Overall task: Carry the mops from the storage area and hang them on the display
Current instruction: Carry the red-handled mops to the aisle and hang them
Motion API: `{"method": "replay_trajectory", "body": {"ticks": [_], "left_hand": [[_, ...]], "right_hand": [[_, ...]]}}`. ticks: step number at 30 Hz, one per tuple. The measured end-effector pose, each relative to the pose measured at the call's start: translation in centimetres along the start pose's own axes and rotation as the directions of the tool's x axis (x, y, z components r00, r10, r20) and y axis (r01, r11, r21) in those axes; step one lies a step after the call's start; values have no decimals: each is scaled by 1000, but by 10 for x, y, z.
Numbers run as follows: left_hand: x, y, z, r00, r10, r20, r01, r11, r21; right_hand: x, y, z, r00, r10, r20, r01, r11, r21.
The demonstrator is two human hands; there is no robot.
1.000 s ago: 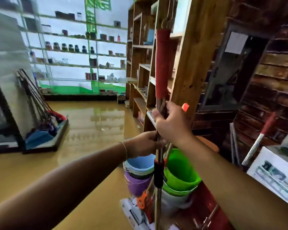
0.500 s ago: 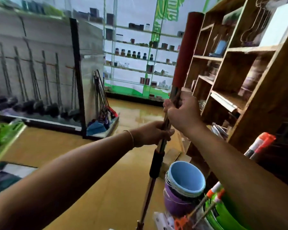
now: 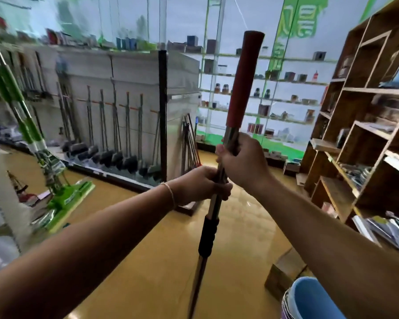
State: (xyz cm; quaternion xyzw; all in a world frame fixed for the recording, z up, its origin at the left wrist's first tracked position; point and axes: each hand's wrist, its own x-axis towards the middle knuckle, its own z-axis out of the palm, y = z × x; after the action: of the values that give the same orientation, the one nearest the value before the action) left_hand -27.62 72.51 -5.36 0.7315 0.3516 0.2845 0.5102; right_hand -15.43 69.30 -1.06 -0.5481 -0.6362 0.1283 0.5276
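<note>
I hold a mop [image 3: 243, 81] upright in front of me; it has a metal pole, a red grip at the top and a black collar lower down. My right hand [image 3: 243, 162] grips the pole just under the red grip. My left hand [image 3: 199, 186] grips it a little lower. The mop's head is out of view below. The display rack [image 3: 134, 72], a grey wall panel, stands at the left-centre with several dark mops hanging in a row from orange hooks.
A green flat mop [image 3: 44, 157] leans at the left. More mops [image 3: 190, 143] lean at the rack's black end post. Wooden shelves [image 3: 364, 125] line the right. Stacked buckets [image 3: 309, 302] and a cardboard box [image 3: 283, 270] sit at the lower right. The yellow floor lies ahead.
My view has swung left, away from the wooden shelves and buckets toward the display rack. Both hands keep their hold on the mop pole, which came along with me.
</note>
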Motion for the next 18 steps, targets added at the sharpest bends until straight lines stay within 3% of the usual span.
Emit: {"method": "replay_trajectory", "body": {"ticks": [12,18], "left_hand": [[105,-4,-42,970,-142,-196,162,983,87],[145,-21,-73,959,-149,-242,182,976,120]], "right_hand": [[127,68,32,971,-140,196,132,990,52],[174,91,60,950,-153,273,119,983,136]]}}
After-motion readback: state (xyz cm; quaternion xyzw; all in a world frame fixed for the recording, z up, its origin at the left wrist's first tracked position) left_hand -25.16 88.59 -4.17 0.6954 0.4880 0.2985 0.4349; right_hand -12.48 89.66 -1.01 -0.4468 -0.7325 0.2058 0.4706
